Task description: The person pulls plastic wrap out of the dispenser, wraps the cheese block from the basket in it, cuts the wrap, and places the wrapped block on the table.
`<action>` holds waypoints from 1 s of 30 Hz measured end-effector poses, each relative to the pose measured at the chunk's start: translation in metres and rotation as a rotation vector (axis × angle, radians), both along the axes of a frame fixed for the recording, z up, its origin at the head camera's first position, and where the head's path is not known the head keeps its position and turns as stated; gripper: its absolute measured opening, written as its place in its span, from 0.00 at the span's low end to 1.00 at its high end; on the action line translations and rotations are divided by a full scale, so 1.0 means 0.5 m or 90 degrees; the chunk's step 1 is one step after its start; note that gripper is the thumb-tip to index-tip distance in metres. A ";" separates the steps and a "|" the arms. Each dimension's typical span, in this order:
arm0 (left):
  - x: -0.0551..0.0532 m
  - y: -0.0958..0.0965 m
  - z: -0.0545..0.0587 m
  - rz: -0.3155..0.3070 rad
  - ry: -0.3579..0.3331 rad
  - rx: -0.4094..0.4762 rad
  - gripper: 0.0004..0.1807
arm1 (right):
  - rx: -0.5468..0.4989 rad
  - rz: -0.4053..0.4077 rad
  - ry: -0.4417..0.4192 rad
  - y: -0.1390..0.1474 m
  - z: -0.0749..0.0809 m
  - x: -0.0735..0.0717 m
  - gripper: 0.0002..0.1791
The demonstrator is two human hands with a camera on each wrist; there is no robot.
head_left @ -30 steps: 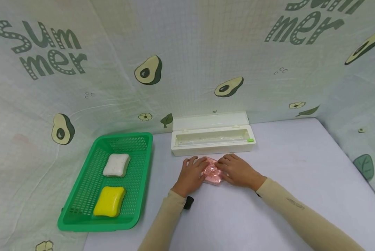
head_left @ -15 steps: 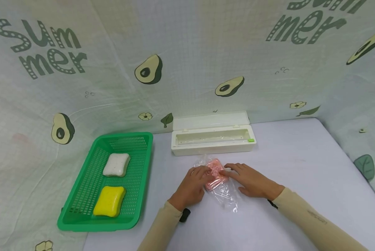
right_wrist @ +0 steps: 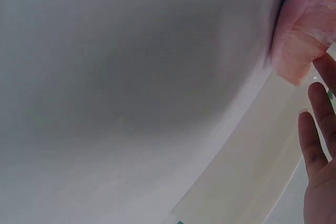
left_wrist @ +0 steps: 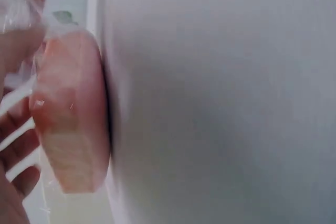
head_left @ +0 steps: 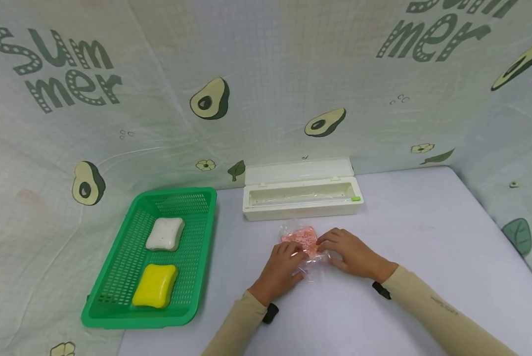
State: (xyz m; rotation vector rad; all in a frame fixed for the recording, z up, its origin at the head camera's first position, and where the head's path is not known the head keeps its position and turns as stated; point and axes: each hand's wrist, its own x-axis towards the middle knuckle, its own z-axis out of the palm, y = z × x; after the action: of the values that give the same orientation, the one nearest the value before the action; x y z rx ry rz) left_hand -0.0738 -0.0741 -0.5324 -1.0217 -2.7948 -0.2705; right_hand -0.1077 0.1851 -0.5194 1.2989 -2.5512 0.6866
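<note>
A pink, sponge-like block [head_left: 307, 239] lies on the white table, partly wrapped in clear plastic film [head_left: 314, 271]. My left hand [head_left: 280, 271] is at its near left side, pinching the gathered film between thumb and finger. In the left wrist view, film bunches beside that thumb [left_wrist: 21, 45], and the block's smooth side [left_wrist: 73, 114] faces the camera. My right hand [head_left: 352, 252] reaches in from the right, its fingertips at the block's right edge. The right wrist view shows several fairly straight fingers [right_wrist: 311, 142], one touching the block [right_wrist: 302, 40]; its thumb is out of that view.
Behind the hands stands a long white film dispenser [head_left: 303, 213], lid raised, with a green slider [head_left: 356, 199]. To the left, a green basket [head_left: 207, 247] holds a white block [head_left: 165, 234] and a yellow block [head_left: 155, 286]. A printed curtain [head_left: 266, 99] hangs behind.
The hands move apart from the block and the film spreads loose around it, then the near film is drawn in toward the block. The left hand shifts nearer and right; the right hand ends further right.
</note>
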 end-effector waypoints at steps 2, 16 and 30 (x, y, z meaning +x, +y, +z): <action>0.000 0.001 0.001 0.033 -0.027 0.073 0.21 | -0.005 -0.015 -0.021 -0.005 0.004 -0.001 0.14; -0.005 0.001 0.014 0.127 -0.178 0.364 0.14 | -0.065 -0.127 -0.072 -0.040 0.002 -0.003 0.08; -0.030 0.018 0.010 0.281 -0.203 0.470 0.15 | -0.086 -0.178 0.158 -0.092 0.010 0.020 0.34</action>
State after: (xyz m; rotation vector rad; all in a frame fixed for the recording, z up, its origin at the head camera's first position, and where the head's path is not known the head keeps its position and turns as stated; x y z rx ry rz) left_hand -0.0888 -0.0649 -0.5273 -0.1985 -2.6798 -1.3562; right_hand -0.0976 0.1390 -0.5145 0.8981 -2.3741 0.5868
